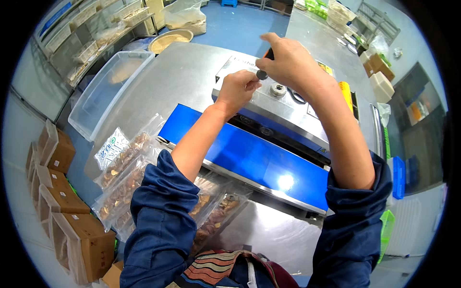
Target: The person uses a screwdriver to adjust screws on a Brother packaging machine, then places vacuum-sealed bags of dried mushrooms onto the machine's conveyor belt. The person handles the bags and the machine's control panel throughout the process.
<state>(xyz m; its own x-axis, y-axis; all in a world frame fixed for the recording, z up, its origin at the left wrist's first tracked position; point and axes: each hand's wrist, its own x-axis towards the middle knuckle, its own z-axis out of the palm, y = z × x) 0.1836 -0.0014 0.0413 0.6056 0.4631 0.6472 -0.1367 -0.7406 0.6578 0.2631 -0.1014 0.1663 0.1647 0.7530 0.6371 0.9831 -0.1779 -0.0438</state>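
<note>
Clear plastic bags [126, 178] of brown dried slices lie in a heap on the steel table [173, 79], at the person's left, w/ one small white-and-green printed packet [111, 148] at the heap's far edge. More of those bags [215, 213] sit just in front of the sealer's blue belt [247, 158], partly under the left sleeve. Yellow label [326, 68] w/ dark print on the sealing machine [283, 103] top, far side, partly behind the right hand. Brown cartons [62, 201] stacked on the floor far left. Empty clear plastic tub [106, 90] at table's left edge; beyond it a round metal basin [170, 40] w/ pale yellowish contents, can't tell what. Wire baskets [86, 50] on shelving top left, contents unclear. Left hand [236, 91] reaches over the belt to the machine top, fingers curled, tips pinched at a small dark round knob [261, 74]. Right hand [288, 62] is above it, arched over, fingers closed around an orange-handled tool [269, 54], tip pointing down at the same knob. A silver round fitting [278, 90] sits just right of the knob. Both forearms bare, blue sleeves pushed to the elbows.
</note>
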